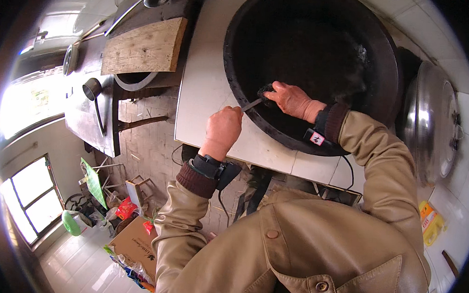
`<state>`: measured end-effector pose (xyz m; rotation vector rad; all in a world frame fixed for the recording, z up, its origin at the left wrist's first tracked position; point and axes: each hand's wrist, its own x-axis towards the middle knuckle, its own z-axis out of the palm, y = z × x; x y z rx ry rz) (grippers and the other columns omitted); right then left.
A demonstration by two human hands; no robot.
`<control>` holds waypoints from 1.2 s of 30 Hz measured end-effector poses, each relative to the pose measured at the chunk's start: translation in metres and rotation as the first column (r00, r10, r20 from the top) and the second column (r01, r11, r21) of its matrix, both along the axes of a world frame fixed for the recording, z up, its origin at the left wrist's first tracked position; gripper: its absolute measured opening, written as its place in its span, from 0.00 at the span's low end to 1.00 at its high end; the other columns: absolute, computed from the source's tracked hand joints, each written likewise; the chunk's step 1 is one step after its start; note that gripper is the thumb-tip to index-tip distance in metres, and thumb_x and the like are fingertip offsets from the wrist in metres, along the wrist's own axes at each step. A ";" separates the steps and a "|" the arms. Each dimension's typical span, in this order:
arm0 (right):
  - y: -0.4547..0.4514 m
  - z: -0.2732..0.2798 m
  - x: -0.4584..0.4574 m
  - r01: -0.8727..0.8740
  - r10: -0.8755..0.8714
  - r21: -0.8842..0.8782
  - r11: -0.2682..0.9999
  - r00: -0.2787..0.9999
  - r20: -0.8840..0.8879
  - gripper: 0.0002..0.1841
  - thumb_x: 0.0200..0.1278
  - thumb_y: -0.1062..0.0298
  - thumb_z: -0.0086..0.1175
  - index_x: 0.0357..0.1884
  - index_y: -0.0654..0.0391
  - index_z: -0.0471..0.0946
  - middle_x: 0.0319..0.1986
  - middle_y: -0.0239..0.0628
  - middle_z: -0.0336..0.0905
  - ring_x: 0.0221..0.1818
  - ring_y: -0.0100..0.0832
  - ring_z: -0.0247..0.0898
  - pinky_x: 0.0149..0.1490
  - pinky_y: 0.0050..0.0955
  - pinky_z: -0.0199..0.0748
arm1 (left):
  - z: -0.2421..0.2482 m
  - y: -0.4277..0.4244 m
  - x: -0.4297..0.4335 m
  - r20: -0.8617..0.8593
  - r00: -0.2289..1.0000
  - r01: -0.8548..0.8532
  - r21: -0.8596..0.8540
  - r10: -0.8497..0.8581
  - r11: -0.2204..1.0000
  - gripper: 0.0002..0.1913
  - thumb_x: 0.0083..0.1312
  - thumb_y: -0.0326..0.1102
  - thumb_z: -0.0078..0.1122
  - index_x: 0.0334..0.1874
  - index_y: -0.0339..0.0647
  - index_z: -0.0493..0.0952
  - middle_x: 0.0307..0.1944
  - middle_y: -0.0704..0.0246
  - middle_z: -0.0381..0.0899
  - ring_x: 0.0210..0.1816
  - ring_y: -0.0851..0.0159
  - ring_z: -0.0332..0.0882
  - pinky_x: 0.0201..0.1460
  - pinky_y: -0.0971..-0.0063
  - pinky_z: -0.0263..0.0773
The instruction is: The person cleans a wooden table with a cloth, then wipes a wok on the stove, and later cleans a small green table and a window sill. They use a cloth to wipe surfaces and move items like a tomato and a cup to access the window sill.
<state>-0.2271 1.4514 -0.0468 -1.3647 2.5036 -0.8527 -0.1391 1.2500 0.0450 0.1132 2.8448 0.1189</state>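
My left hand (224, 126) is closed around one end of a narrow flat metal tool (252, 105). It is just outside the near left rim of a large black wok (244, 101) set in a white-tiled stove top. Inside that rim, my right hand (293, 102) pinches a dark scouring pad (265, 92) against the tool's other end. The fingers and pad hide that end, so its shape cannot be told. A glint shows on the wok's dark inner wall at the right.
Right of the wok leans a large metal lid (435, 124). A wooden board (144, 46) lies over a pot at the left, near a ladle (92, 90). A cardboard box (134, 248) and bagged items are on the floor. Cables hang from both wrist straps.
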 end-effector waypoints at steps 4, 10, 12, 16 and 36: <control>0.027 -0.035 -0.035 0.050 -0.003 0.405 0.913 0.993 -0.116 0.08 0.51 0.75 0.48 0.31 0.55 0.78 0.34 0.46 0.72 0.38 0.46 0.73 0.39 0.37 0.75 | 0.001 -0.001 0.000 -0.018 0.998 0.060 -0.003 -0.060 0.998 0.09 0.63 0.36 0.48 0.32 0.40 0.75 0.28 0.61 0.77 0.29 0.55 0.78 0.31 0.66 0.75; 0.107 -0.037 -0.069 0.227 -0.294 0.614 0.756 0.956 0.008 0.09 0.50 0.75 0.50 0.34 0.56 0.80 0.34 0.48 0.76 0.39 0.47 0.74 0.43 0.41 0.74 | 0.000 0.002 -0.002 -0.034 0.996 0.077 -0.026 -0.077 0.997 0.09 0.62 0.36 0.48 0.30 0.40 0.75 0.28 0.61 0.77 0.28 0.55 0.78 0.30 0.66 0.74; 0.126 -0.016 -0.064 0.359 -0.404 0.471 0.806 0.915 -0.007 0.11 0.51 0.74 0.50 0.37 0.56 0.80 0.35 0.48 0.76 0.40 0.47 0.73 0.44 0.40 0.73 | -0.001 0.001 -0.004 -0.027 0.995 0.097 -0.057 -0.099 0.994 0.09 0.62 0.36 0.48 0.30 0.41 0.75 0.27 0.61 0.77 0.28 0.55 0.78 0.30 0.65 0.74; 0.180 0.042 -0.022 0.580 -0.603 0.214 0.786 0.795 0.061 0.15 0.52 0.73 0.51 0.44 0.56 0.78 0.38 0.48 0.77 0.42 0.45 0.73 0.47 0.36 0.72 | -0.001 -0.003 -0.005 -0.033 0.995 0.094 0.005 -0.094 0.996 0.10 0.64 0.39 0.48 0.35 0.43 0.77 0.27 0.59 0.77 0.31 0.52 0.77 0.32 0.61 0.73; 0.213 0.038 0.366 0.944 -0.977 0.253 0.211 0.215 0.015 0.14 0.54 0.64 0.50 0.42 0.54 0.77 0.46 0.48 0.72 0.49 0.47 0.67 0.53 0.40 0.66 | -0.014 -0.066 0.178 0.223 0.974 -0.193 0.697 0.047 0.691 0.13 0.63 0.32 0.52 0.46 0.32 0.77 0.39 0.62 0.81 0.41 0.70 0.76 0.47 0.77 0.69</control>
